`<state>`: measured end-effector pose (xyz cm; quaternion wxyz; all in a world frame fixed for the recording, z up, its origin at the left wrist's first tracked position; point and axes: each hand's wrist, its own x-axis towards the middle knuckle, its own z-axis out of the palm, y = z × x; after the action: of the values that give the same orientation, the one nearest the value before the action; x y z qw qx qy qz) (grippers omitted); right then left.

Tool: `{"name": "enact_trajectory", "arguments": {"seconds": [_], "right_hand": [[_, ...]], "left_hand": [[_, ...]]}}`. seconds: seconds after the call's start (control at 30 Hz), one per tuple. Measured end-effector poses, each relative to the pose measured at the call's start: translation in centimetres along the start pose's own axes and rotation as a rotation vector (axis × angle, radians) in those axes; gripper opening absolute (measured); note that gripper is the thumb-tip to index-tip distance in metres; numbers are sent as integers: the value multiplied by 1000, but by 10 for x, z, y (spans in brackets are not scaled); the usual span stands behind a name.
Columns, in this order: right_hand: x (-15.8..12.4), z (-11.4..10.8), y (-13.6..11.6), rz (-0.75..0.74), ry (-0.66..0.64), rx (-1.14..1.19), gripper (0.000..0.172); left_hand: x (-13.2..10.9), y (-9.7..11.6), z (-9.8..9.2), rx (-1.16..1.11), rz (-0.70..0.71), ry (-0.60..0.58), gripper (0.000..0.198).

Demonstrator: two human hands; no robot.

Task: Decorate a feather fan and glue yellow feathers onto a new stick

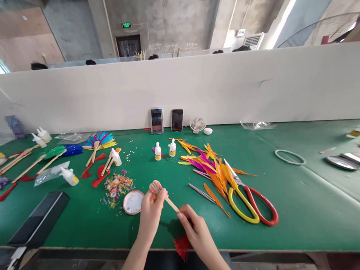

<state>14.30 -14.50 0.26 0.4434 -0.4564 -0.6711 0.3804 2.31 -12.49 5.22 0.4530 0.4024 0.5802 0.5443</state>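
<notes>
A wooden fan handle [172, 204] with a round, pinkish, speckled head [155, 187] is held over the front of the table. My left hand [152, 209] pinches it just below the head, fingers closed. Lower down, my right hand [195, 226] is closed around the other end of the stick. From that end hangs a red tassel [182, 246]. Beside my left hand lies a round white lid [133, 202] with a reddish rim, and behind it a heap of small coloured bits [117, 188]. Orange and purple feathers [221, 175] are spread beyond my right hand.
Large scissors [249, 204] with yellow and red handles lie at right. Glue bottles [158, 151] and two phones [177, 120] stand ahead, with a small fan [198, 124]. Feather fans [99, 141] and a black power bank [39, 219] are at left. A white partition [210, 87] closes the back.
</notes>
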Motion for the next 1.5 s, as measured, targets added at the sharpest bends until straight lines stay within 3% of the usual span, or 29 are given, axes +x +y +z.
{"name": "enact_trajectory", "arguments": {"seconds": [0.27,0.43,0.53,0.63,0.7,0.73,0.8,0.9,1.13,1.3,1.5], "right_hand": [[-5,2,-1,2,-13,-34,28],[-7,3,2,59,74,-33,34],[-6,3,4,116,164,-28,39],[-6,2,4,152,185,-28,43],[-6,2,4,166,174,-30,45],[-5,2,3,170,171,-30,45],[-5,2,2,178,173,-30,46],[-5,3,4,190,178,-29,47],[-9,6,12,195,205,-10,40],[-10,2,14,202,147,-35,41],[-11,0,14,215,141,-42,42]], "left_hand": [[-5,-13,-9,114,179,-31,49],[-9,-10,-39,270,286,-34,43],[18,4,-78,403,370,132,34],[72,19,-120,835,403,334,25],[109,24,-139,1246,318,310,21],[124,24,-146,1301,295,287,18],[146,18,-152,1350,259,266,14],[160,5,-153,1385,224,269,17],[167,-8,-165,1336,132,366,22],[173,-8,-177,1240,47,462,40],[168,-6,-177,1253,61,515,41]]}}
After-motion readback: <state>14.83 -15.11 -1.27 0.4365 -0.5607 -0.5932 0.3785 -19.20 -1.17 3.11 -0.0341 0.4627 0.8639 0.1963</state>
